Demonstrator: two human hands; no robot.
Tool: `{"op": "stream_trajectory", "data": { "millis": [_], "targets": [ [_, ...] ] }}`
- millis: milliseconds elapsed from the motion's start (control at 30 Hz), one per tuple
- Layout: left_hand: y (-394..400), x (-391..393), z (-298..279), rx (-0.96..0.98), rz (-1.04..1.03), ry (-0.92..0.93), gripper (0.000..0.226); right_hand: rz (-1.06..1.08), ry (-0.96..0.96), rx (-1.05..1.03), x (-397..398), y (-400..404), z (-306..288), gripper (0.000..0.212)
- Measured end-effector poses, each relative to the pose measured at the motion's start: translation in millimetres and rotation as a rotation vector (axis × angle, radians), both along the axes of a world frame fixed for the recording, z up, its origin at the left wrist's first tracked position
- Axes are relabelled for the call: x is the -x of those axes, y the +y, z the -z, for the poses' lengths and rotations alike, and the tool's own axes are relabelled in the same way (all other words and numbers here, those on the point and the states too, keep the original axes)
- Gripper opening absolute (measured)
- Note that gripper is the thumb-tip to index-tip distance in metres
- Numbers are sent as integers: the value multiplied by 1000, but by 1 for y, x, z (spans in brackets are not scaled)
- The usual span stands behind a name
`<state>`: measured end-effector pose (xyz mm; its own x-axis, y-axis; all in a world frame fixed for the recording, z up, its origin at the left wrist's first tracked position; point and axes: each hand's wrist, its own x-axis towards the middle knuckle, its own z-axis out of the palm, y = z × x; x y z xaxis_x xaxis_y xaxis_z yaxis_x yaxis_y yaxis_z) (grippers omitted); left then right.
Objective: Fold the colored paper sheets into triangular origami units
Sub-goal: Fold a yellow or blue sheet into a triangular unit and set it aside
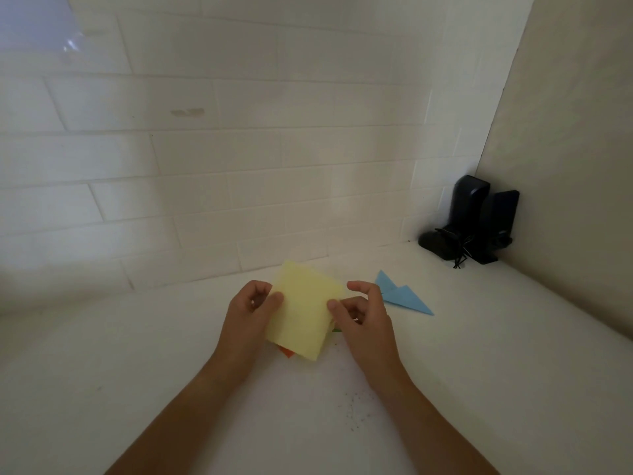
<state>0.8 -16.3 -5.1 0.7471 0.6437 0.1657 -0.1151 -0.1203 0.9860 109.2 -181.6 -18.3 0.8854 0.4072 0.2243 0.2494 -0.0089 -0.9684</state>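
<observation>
A pale yellow paper sheet is held slightly tilted over the white counter, in the middle of the head view. My left hand pinches its left edge between thumb and fingers. My right hand pinches its right edge. Under the yellow sheet lie other sheets: an orange corner peeks out at the lower left and a sliver of green at the right. A folded blue paper unit, made of pointed triangles, lies flat on the counter just right of my right hand.
The white counter meets a white tiled wall close behind the papers. A beige side wall closes the right. Two black speakers with a tied cable stand in the back right corner. Dark crumbs are scattered between my forearms.
</observation>
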Motion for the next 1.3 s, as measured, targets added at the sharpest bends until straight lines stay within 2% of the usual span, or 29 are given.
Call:
{"op": "stream_trajectory", "data": {
  "millis": [67, 133, 267, 467, 533, 600, 733, 767, 867, 900, 1033, 1200, 1300],
  "targets": [
    [2, 0, 0, 101, 25, 12, 27, -28, 9, 15, 1, 1, 0, 29],
    [-4, -2, -2, 138, 63, 28, 23, -40, -17, 44, 1, 1, 0, 21],
    [-11, -4, -1, -12, 93, 141, 13, -55, -88, 77, 1, -1, 0, 12],
    [-11, 0, 1, -126, 136, 224, 32, -51, -213, 137, 2, 1, 4, 11],
    [-13, 0, 3, -108, 180, 263, 41, -17, -213, 122, 1, 1, 5, 11],
    [-13, -2, 3, -63, 185, 250, 41, -9, -223, 111, 0, 1, 6, 11],
    [-8, -6, 6, -188, 36, 201, 11, -32, -304, 152, 0, 1, 6, 18],
    [-6, -6, 6, -191, 6, 191, 9, -34, -318, 158, 0, 1, 6, 20],
    [-4, -5, 9, -127, -26, 149, 33, -46, -345, 159, 1, 2, 5, 31],
    [-3, -5, 10, -145, -33, 147, 33, -64, -361, 153, 2, 3, 5, 34],
    [-2, -8, 12, -250, -39, 153, 9, -137, -416, 149, 3, 3, 6, 44],
    [-5, -7, 8, -23, 56, 150, 41, -209, -415, 182, 4, 3, 5, 49],
    [-6, -7, 8, -43, 45, 151, 35, -270, -416, 197, 3, 4, 5, 51]
  ]
}}
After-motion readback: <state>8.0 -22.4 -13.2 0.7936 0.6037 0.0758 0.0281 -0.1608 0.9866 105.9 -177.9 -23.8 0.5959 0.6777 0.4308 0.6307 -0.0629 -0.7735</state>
